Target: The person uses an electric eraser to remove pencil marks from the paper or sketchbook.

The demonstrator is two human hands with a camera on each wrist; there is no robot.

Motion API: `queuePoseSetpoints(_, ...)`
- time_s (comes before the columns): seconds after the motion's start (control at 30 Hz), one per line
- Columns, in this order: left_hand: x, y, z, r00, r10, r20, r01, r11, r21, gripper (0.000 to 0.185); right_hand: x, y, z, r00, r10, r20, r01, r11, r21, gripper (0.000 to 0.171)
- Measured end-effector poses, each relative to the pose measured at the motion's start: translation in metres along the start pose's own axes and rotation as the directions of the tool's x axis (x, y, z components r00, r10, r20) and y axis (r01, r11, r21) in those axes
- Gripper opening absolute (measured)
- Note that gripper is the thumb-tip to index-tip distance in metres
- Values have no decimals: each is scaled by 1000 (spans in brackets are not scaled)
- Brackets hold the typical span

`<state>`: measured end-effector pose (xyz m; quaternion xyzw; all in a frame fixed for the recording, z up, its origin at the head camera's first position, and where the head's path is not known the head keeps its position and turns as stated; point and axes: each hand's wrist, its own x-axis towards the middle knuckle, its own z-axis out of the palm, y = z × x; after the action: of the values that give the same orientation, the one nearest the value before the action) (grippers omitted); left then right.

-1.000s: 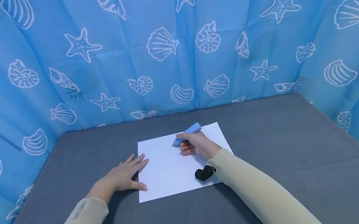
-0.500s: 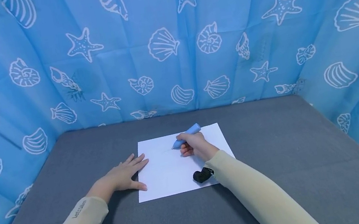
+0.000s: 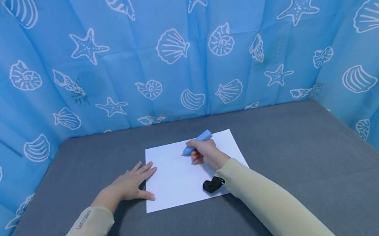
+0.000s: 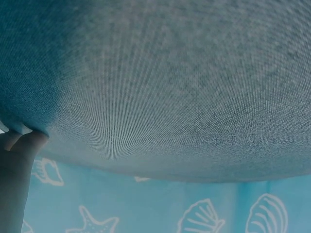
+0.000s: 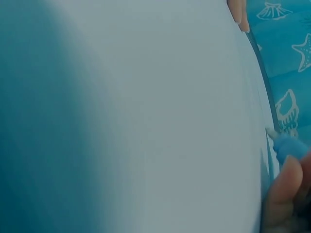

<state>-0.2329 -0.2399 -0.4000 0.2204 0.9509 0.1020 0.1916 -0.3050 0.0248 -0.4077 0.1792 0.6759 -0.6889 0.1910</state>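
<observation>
A white sheet of paper [image 3: 174, 183] lies on the grey table. My right hand [image 3: 208, 153] grips a thick blue pen [image 3: 204, 135] over the upper part of the sheet, its tip pointing left and down at the paper. A faint thin line shows left of the tip. In the right wrist view, the pen [image 5: 290, 148] shows at the right edge with its tip at the paper, beside a fingertip [image 5: 286, 182]. My left hand [image 3: 129, 186] rests with spread fingers on the sheet's left edge. Its fingers [image 4: 26, 145] show at the left of the left wrist view.
A grey cloth covers the table [image 3: 293, 151]. Behind it and along both sides hangs a blue curtain [image 3: 142, 63] with white shells and starfish. A black wrist-worn device [image 3: 213, 185] hangs below the right sleeve [image 3: 274, 195], over the paper.
My right hand and forearm have shifted slightly left and toward me, and the pen tip has moved a little over the paper. The left hand has stayed in place.
</observation>
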Motion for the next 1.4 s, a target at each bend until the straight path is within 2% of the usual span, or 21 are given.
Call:
queuePoseSetpoints(0.63,-1,0,2,1000,4,-6,-4,1000,-16,100,-1,3,2,1000,-26,-14,26,1000,-17,25)
queuePoseSetpoints(0.83,-2,1,2,1000,5,-6,-5,1000,-27,100,-1,0,0,1000,17,19,-16,1000,-18,34)
queuePoseSetpoints(0.97,-1,0,2,1000,-2,0,2,1000,-20,101,0,-1,-1,997,54,63,-52,998,-32,29)
queuePoseSetpoints(1.07,0,0,3,1000,-6,5,6,1000,-17,102,1,-1,0,998,52,48,-51,999,-18,24)
queuePoseSetpoints(1.23,-1,1,2,1000,1,-1,-1,1000,-15,101,0,0,2,999,43,1,-43,999,7,25)
queuePoseSetpoints(1.4,-2,1,1,1000,8,-3,-8,1000,-8,100,0,0,2,999,33,0,-33,999,-24,25)
